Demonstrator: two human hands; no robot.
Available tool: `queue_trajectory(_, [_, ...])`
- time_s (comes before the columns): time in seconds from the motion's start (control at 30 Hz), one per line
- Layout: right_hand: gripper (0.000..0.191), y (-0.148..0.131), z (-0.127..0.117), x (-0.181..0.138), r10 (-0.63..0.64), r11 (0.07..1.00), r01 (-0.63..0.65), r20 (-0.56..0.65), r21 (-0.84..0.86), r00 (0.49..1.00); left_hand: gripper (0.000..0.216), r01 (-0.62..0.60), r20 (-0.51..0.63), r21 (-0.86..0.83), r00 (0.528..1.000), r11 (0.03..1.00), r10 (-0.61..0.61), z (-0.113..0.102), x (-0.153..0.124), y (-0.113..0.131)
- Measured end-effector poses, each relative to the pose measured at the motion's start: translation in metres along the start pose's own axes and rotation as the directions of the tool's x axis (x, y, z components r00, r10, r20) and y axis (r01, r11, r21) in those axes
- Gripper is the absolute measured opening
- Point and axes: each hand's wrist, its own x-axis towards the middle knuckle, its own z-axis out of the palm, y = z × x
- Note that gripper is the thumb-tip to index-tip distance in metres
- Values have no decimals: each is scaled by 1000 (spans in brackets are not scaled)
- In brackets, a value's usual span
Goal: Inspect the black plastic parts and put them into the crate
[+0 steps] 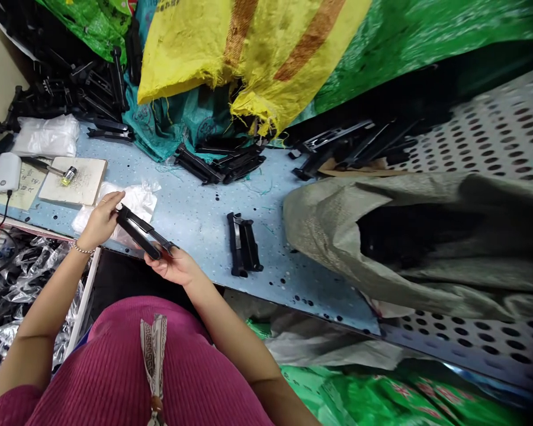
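Between my two hands is a long black plastic part [137, 232], slanting down to the right, with a lengthwise slot or a second bar along it. My left hand [101, 223], a beaded bracelet at its wrist, is closed on the upper left end. The fingers of my right hand [174, 267] grip the lower right end. Under and behind my left hand lie thin clear plastic bags [137, 204]. A similar black part [244, 244] rests by itself on the blue table [195, 207], to the right of my hands.
More black parts [222, 163] lie at the back, below yellow [257, 47] and green sacks. A small hammer [64, 173] rests on a pale board [82, 183], near a white device [7, 173]. An open grey sack [320, 219] stands right. Left below is a crate of bagged parts [31, 284].
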Motion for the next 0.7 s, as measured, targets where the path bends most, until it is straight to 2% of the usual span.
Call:
queue_trajectory(0.07, [30, 2, -3, 3, 54, 992, -57, 36, 115, 998, 61, -96, -6, 2, 995, 995, 96, 4, -12, 16])
queue_trajectory(0.17, [24, 2, 2, 12, -43, 990, 47, -34, 131, 998, 65, -272, 61, -60, 959, 961, 275, 12, -38, 46])
queue_trajectory(0.23, [21, 3, 10, 15, -151, 988, 152, -120, -5, 981, 68, -300, 82, -129, 947, 945, 312, 14, -54, 62])
queue_trajectory(0.3, [24, 6, 18, 12, -268, 953, 229, -192, -200, 944, 67, -277, 83, -166, 952, 946, 294, 11, -65, 69])
queue_trajectory(0.37, [29, 9, 24, 6, -347, 908, 265, -227, -324, 910, 65, -247, 87, -170, 960, 954, 265, 7, -72, 68])
queue_trajectory(0.4, [30, 10, 26, 4, -348, 908, 265, -228, -325, 909, 64, -236, 70, -160, 966, 959, 249, 5, -74, 66])
queue_trajectory(0.5, [22, 9, 28, 0, -277, 958, 257, -169, -131, 946, 60, -230, -38, -69, 973, 971, 228, 5, -80, 53])
queue_trajectory(0.57, [22, 10, 28, 1, -291, 957, 288, -142, -38, 946, 59, -236, -40, 61, 970, 970, 239, 8, -82, 45])
queue_trajectory(0.63, [27, 13, 29, 4, -386, 922, 375, -181, -95, 904, 63, -214, -7, 195, 976, 957, 220, 13, -82, 42])
queue_trajectory(0.7, [32, 17, 29, 7, -497, 861, 439, -244, -256, 833, 73, -196, -7, 247, 979, 949, 204, 17, -81, 44])
